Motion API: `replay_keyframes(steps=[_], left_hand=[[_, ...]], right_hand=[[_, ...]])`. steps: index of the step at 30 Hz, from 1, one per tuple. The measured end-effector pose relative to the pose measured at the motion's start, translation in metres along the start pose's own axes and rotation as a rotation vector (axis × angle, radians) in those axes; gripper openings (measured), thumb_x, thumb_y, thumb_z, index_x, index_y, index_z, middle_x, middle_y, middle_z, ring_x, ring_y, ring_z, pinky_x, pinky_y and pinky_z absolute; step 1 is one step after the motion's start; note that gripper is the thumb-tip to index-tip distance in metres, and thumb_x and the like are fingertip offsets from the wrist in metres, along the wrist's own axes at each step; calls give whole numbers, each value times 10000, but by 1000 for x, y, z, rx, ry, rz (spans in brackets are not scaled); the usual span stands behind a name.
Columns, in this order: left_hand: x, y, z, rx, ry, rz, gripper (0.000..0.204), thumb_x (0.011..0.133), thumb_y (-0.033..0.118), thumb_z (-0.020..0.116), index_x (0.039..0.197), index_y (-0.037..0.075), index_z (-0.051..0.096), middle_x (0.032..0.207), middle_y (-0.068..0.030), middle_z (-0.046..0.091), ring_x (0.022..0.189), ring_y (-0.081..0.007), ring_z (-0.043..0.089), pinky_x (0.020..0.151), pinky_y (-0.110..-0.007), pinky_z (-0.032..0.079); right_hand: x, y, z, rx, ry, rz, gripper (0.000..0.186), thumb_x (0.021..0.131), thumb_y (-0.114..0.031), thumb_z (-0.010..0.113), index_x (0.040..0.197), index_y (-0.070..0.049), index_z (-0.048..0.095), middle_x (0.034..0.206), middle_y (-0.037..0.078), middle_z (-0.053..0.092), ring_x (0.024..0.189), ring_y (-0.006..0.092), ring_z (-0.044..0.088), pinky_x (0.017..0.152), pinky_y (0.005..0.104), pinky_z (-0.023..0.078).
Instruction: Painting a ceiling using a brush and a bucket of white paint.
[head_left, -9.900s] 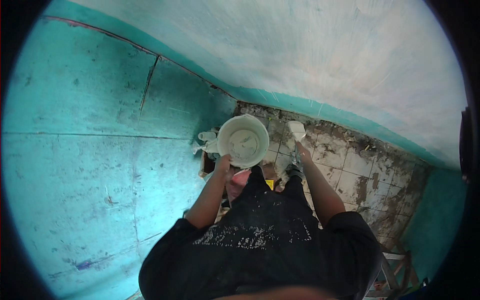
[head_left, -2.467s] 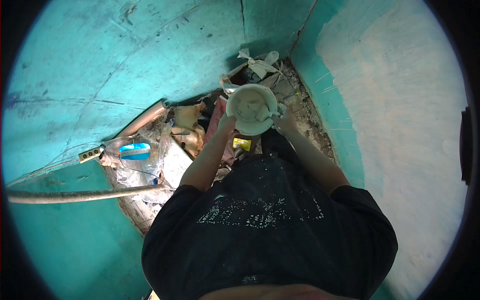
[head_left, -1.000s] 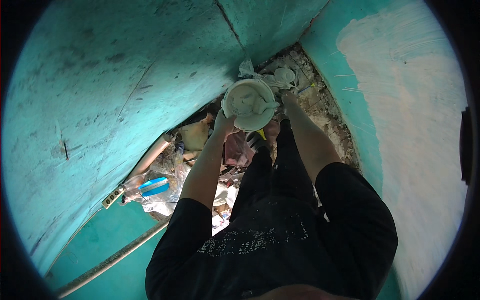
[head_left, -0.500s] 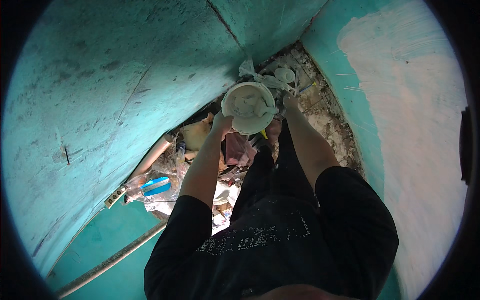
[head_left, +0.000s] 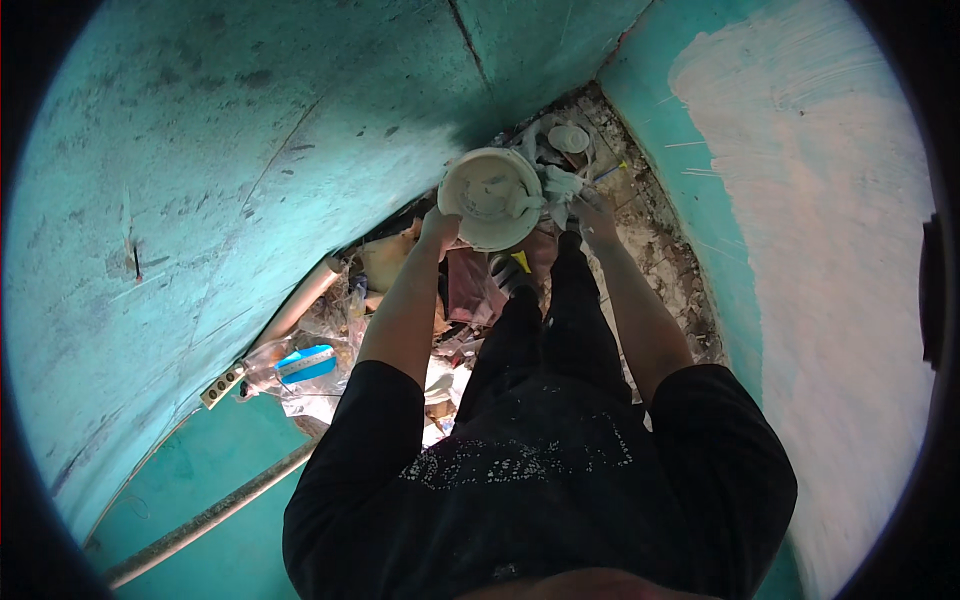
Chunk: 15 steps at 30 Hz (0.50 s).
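My left hand (head_left: pixel 440 229) is closed on the near left rim of a round off-white bucket (head_left: pixel 488 234). Pale residue coats the bucket's inside, and a whitish lump or cloth-like piece lies by its right rim. Just right of the bucket, my right hand (head_left: pixel 598 218) grips a crumpled white plastic bag (head_left: pixel 562 184); its fingertips are partly hidden by the bag. Beyond the bag sits a small round white container or lid (head_left: pixel 569 139).
Teal walls (head_left: pixel 300 130) meet at a corner ahead; the right one has a white painted patch (head_left: pixel 800 200). Debris, a beige tube (head_left: pixel 300 300), a blue object (head_left: pixel 306 364) and a socket strip (head_left: pixel 222 386) lie left. A pole (head_left: pixel 210 515) slants at lower left.
My right hand has moved right and slightly nearer, away from the bucket's rim, and the white bag has shifted beside it. My left hand stays on the bucket, which sits slightly farther forward.
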<state>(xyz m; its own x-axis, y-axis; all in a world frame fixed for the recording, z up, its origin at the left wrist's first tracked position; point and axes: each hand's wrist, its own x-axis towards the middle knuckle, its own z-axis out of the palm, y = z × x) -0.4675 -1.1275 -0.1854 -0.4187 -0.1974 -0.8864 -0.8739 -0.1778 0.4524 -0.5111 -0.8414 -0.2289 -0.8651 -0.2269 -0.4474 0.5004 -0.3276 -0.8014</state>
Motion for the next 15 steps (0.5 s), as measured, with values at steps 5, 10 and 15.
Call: replay_keyframes(steps=[5,10,15], left_hand=[[12,-7,4,65,-33,78,352,842,80,479,1193,51,465,1054,-143,560,863,-284,615,649,-406,577],[24,-2,22,209,-40,126,381,847,100,491,1220,38,443,1080,-158,551,873,-300,613,652,-414,581],[62,-19,32,194,80,267,286,771,168,602,1007,7,625,914,-159,642,836,-247,630,711,-355,480]], right_hand=[[-41,-22,-27,95,139,49,231,813,-84,603,1022,7,572,892,17,587,767,108,552,626,240,413],[-84,-63,-21,46,135,-61,217,819,-83,581,1013,15,582,922,25,594,810,123,557,708,268,415],[-99,-64,-44,-75,148,0,204,834,-95,545,1001,7,605,994,59,602,907,148,556,800,287,411]])
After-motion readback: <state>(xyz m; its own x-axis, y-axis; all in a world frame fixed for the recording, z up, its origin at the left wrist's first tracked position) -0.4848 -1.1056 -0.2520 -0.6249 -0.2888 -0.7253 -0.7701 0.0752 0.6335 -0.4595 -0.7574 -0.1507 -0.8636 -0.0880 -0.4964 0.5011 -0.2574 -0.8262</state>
